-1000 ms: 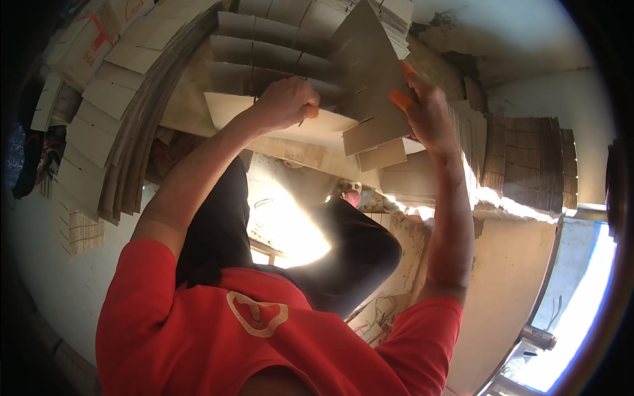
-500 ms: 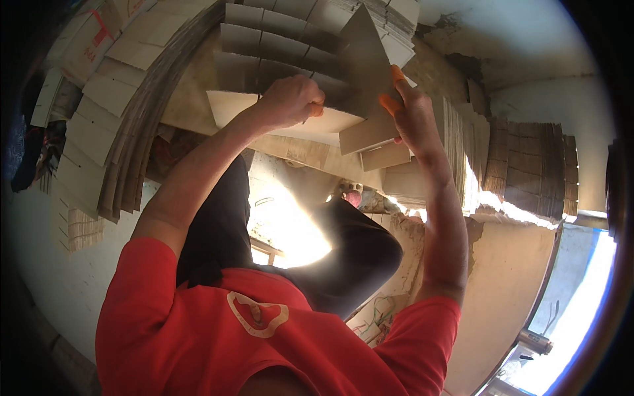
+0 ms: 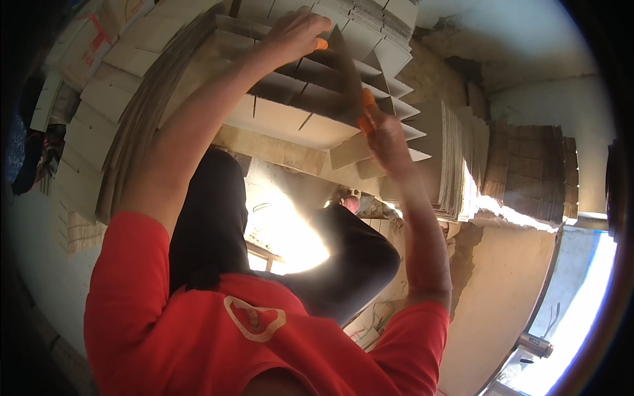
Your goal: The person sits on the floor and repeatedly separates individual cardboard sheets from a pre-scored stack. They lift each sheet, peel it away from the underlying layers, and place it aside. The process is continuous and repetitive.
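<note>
In the head view, the right grip (image 3: 388, 140) is grasping a cardboard panel (image 3: 348, 71) by its near end, with orange finger covers (image 3: 368, 99) against it. The panel reaches from those fingers up and slightly left, its narrow far end just beside the left grip (image 3: 296, 36). It stands over the right part of a lattice of slotted cardboard strips (image 3: 284, 119); whether it is seated in their slots cannot be told.

The left grip is above the left-middle part of the lattice, its fingers curled in and an orange cover (image 3: 321, 44) on one fingertip. Whether it holds anything cannot be told.

The panel is grey-brown, thin, seen nearly edge-on and blurred, tapering toward its far end. The strips stand on edge in parallel rows, greyish in shade; the nearest has a paler face with dark vertical slots. At the right side, cardboard ends jut out in pointed tips, one behind another.

The lattice sits on a light brown counter (image 3: 271, 147) in front of the person's knees. A fanned cardboard stack (image 3: 142, 122) lies to the left, and upright cardboard bundles (image 3: 528, 158) stand to the right.
</note>
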